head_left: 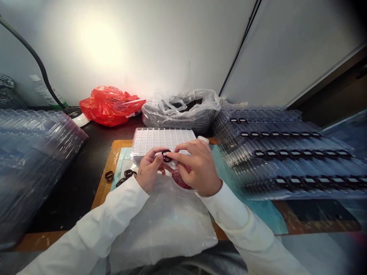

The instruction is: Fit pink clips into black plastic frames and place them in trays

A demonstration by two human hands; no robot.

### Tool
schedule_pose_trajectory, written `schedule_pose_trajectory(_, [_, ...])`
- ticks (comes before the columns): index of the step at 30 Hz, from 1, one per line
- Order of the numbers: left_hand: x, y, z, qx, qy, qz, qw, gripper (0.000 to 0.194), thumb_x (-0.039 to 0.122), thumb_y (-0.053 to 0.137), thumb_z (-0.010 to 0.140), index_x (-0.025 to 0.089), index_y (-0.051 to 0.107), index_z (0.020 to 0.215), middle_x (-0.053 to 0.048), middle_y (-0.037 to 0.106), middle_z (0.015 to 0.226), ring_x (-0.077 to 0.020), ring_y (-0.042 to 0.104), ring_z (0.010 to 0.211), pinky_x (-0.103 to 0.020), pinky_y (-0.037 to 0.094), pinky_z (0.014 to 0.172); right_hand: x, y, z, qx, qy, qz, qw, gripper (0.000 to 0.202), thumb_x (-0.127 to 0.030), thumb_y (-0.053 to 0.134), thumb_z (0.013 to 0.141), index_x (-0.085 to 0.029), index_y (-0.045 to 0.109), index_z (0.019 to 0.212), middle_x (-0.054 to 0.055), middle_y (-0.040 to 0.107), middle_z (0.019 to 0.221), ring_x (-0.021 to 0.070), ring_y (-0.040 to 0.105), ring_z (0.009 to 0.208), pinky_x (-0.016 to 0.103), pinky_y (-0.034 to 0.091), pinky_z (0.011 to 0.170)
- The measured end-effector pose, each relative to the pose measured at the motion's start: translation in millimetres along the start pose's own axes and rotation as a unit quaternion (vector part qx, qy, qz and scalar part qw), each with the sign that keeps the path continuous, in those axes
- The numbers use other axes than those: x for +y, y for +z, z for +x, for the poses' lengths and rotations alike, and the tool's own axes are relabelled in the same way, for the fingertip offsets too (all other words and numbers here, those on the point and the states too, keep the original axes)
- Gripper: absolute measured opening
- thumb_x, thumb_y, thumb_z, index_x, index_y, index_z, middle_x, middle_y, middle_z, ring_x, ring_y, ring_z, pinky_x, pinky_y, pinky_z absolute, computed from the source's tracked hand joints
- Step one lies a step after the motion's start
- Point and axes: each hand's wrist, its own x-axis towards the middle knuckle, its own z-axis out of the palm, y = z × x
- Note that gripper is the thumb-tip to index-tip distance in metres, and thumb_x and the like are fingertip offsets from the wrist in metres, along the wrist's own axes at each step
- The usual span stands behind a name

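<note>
Though small — rounded black piece

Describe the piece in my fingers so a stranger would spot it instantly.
Find the white gridded tray in front of the bulky clear bag. On its near side, your left hand and right hand meet at a small black piece. Unlike the loose black pieces lying to its left, this one is held.

- Far left: tray stack
- Far right: second tray stack, small frames on it
- Between: gridded tray
- Behind that: two plastic bags
- Before it: tub
</note>
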Motion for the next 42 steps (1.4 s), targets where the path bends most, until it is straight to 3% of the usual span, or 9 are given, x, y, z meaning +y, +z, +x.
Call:
schedule_pose_trajectory(10, [0.4,-0.7,1.6,0.012,-0.010,-0.032,0.999,0.055,0.061,0.069,0.068,0.018,0.059,0.100,0.000,0.067,0.071,-0.0141,0.064,0.049,-0.020,0.039,0.041,3.0,5.2,-0.4,0.003,-0.001,0.068,0.998,0.046,-0.005,0.051,0.078,-0.029,0.065,0.116,0.002,0.066,0.100,0.0194,0.053,0.093,0.038,0.041,0.085])
schedule_pose_trajectory(12, [0.8,0.4,1.0,0.015,-0.012,-0.032,0.999,0.056,0.062,0.070,0.067,0.018,0.058,0.100,-0.001,0.068,0.072,-0.0141,0.064,0.049,-0.021,0.039,0.041,2.0,4.2,-0.4,0.023,0.010,0.073,0.997,0.039,-0.009,0.053,0.082,-0.028,0.065,0.114,0.002,0.067,0.097,0.0192,0.054,0.092,0.038,0.041,0.084])
schedule_pose_trajectory(16, [3.0,3.4,-1.4,0.011,-0.015,-0.029,0.999,0.057,0.061,0.070,0.067,0.017,0.057,0.099,0.000,0.065,0.059,-0.0155,0.063,0.048,-0.021,0.038,0.042,-1.0,1.0,0.2,0.025,-0.008,0.035,0.999,0.010,-0.030,0.064,0.085,-0.029,0.071,0.092,0.000,0.069,0.091,0.0186,0.053,0.089,0.037,0.038,0.084])
schedule_pose_trajectory(23, [2.6,1.3,-0.4,0.005,0.007,-0.006,1.000,0.056,0.058,0.071,0.069,0.016,0.054,0.102,-0.001,0.066,0.059,-0.0187,0.065,0.049,-0.022,0.040,0.042,-3.8,-3.5,5.1,-0.010,-0.051,0.005,0.999,0.009,-0.031,0.063,0.088,-0.027,0.069,0.085,-0.003,0.071,0.084,0.0143,0.052,0.084,0.034,0.035,0.086])
schedule_pose_trajectory(28, [1.1,0.8,-3.5,-0.023,0.003,0.026,0.999,0.058,0.058,0.071,0.069,0.016,0.054,0.105,-0.002,0.067,0.063,-0.0218,0.068,0.054,-0.023,0.042,0.042,-9.5,-19.0,5.1,-0.061,-0.043,0.008,0.997,0.005,-0.025,0.065,0.085,-0.025,0.067,0.080,-0.006,0.070,0.078,0.0110,0.056,0.075,0.033,0.032,0.090])
schedule_pose_trajectory(32, [1.7,1.6,-5.0,-0.033,0.007,0.034,0.999,0.063,0.060,0.066,0.071,0.016,0.054,0.114,-0.010,0.072,0.083,-0.0224,0.068,0.057,-0.023,0.039,0.040,-5.7,-52.8,10.0,-0.074,-0.042,-0.012,0.996,0.003,-0.024,0.068,0.083,-0.026,0.069,0.080,-0.006,0.072,0.079,0.0106,0.059,0.075,0.033,0.031,0.090])
schedule_pose_trajectory(36, [2.0,1.0,-3.0,0.005,0.034,0.017,0.999,0.055,0.060,0.062,0.076,0.016,0.057,0.108,-0.010,0.071,0.086,-0.0160,0.062,0.052,-0.023,0.038,0.041,31.4,-104.3,20.7,-0.068,-0.004,-0.090,0.994,0.005,-0.027,0.069,0.083,-0.027,0.071,0.079,-0.005,0.074,0.082,0.0122,0.061,0.079,0.033,0.031,0.087])
schedule_pose_trajectory(39, [0.7,0.6,-1.2,0.030,0.044,-0.001,0.999,0.049,0.058,0.062,0.076,0.017,0.060,0.102,-0.004,0.067,0.075,-0.0123,0.056,0.048,-0.022,0.038,0.041,83.8,-138.3,24.5,-0.072,0.071,-0.194,0.976,0.006,-0.030,0.068,0.082,-0.027,0.073,0.079,-0.004,0.074,0.084,0.0164,0.060,0.084,0.034,0.031,0.087])
schedule_pose_trajectory(42, [-1.4,-0.1,-0.1,0.046,0.050,-0.011,0.998,0.047,0.060,0.062,0.076,0.017,0.062,0.095,-0.002,0.063,0.068,-0.0111,0.052,0.045,-0.021,0.036,0.040,138.8,-156.5,21.8,-0.130,0.178,-0.264,0.939,0.010,-0.033,0.066,0.082,-0.029,0.075,0.081,-0.003,0.074,0.091,0.0179,0.060,0.090,0.034,0.031,0.090])
